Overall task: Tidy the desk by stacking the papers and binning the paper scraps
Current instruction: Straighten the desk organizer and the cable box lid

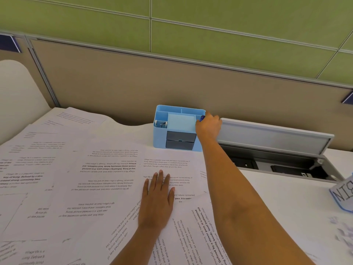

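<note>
Over most of the desk [277, 197], loose overlapping papers [95, 178] — stacking in hand, barely begun by the look. Behind, an open cable tray [277, 161] and an organizer [177, 129]. Far right, the bin [343, 197], with scraps [342, 232] below. Presses the sheets with the left hand [156, 203], fingers straight. Pinches with the right hand [208, 127] a small clip [202, 117], probably, at the organizer's right pocket. Next: free that hand, then square the sheets — forearm across them.
</note>
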Demonstrator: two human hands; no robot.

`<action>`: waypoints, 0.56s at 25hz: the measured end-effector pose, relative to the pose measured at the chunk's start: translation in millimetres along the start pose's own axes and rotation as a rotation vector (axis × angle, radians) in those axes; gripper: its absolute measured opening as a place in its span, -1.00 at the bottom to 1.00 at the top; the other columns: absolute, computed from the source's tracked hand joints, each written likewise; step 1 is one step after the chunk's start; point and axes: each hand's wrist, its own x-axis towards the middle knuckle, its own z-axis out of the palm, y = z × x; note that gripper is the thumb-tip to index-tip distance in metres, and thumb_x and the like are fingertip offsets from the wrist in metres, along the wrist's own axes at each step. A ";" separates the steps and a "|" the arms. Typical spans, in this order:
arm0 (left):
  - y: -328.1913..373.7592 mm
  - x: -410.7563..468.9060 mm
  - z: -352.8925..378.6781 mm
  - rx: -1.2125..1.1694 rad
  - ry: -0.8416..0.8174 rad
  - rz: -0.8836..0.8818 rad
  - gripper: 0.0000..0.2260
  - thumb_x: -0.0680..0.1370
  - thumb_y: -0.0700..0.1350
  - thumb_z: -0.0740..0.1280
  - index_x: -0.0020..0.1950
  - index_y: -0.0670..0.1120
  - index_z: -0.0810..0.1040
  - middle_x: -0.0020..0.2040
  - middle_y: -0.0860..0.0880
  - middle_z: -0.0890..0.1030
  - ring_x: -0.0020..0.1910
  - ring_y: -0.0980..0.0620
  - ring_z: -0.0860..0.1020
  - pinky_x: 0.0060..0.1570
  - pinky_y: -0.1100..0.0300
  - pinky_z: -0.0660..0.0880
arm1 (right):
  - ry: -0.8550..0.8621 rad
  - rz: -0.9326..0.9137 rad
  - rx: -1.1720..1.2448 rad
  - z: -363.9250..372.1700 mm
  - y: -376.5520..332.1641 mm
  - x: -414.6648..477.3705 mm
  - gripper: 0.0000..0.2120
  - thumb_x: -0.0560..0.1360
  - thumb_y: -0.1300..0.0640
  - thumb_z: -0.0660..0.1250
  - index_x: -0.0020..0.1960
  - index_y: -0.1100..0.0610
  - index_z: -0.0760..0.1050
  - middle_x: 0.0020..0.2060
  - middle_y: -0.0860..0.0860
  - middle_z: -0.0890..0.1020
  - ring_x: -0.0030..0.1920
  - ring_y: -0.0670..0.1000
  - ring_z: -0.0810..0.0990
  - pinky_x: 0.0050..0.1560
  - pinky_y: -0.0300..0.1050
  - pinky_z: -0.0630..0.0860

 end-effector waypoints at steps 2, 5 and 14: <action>0.1 0.6 -0.7 -0.010 0.006 -0.002 -0.40 0.64 0.09 -0.23 0.29 -0.10 0.53 0.28 -0.11 0.54 0.25 -0.09 0.52 0.20 -0.08 0.44 | -0.011 0.013 0.000 -1.4 -1.2 0.8 -0.60 0.55 0.10 0.27 0.36 0.17 0.36 0.21 0.17 0.48 0.25 0.12 0.38 0.19 -0.08 0.42; 0.7 0.7 -0.2 -0.014 0.021 -0.008 -0.39 0.64 0.09 -0.24 0.27 -0.10 0.55 0.27 -0.11 0.55 0.23 -0.09 0.53 0.18 -0.07 0.46 | -0.024 0.033 0.008 -3.4 -3.4 2.8 -0.60 0.53 0.11 0.30 0.35 0.17 0.38 0.20 0.17 0.50 0.24 0.11 0.39 0.17 -0.08 0.44; -0.7 0.6 3.6 -0.010 0.023 -0.005 -0.40 0.63 0.09 -0.23 0.28 -0.10 0.53 0.28 -0.11 0.54 0.24 -0.09 0.53 0.20 -0.07 0.45 | -0.080 0.075 -0.033 -15.5 -0.6 5.0 -0.71 0.52 0.19 0.32 0.21 0.28 0.49 0.10 0.18 0.60 0.08 0.10 0.60 0.07 -0.13 0.53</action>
